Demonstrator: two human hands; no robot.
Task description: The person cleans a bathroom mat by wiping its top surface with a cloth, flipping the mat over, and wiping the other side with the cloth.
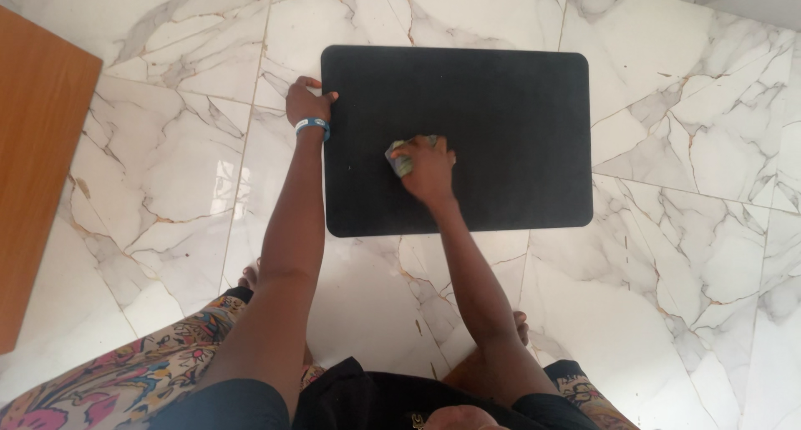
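a black mat [501,105] with rounded corners lies flat on the marble floor [167,171], square to the view, its near edge just ahead of the person's bare feet. open floor runs wide along the mat's right and far sides; on the left, bare tile separates it from a wooden board [33,163] at the frame's edge, well apart from the mat. the near edge leaves a narrow strip of floor before the toes.

the left hand [307,100] sits at the mat's left edge near the far corner, arm stretched straight out, a blue band [313,126] on the wrist. its fingers curl over the rim, thumb on top of the mat, gripping the edge. the right hand [427,167] rests palm down near the mat's middle, arm reaching forward and angled slightly inward, wrist bent. its fingers are closed on a small greenish cloth [400,159], bunched beneath them and pressed against the mat's top, with only its left and far edges showing past the knuckles. patterned fabric [125,376] covers the person's left knee at the lower left.
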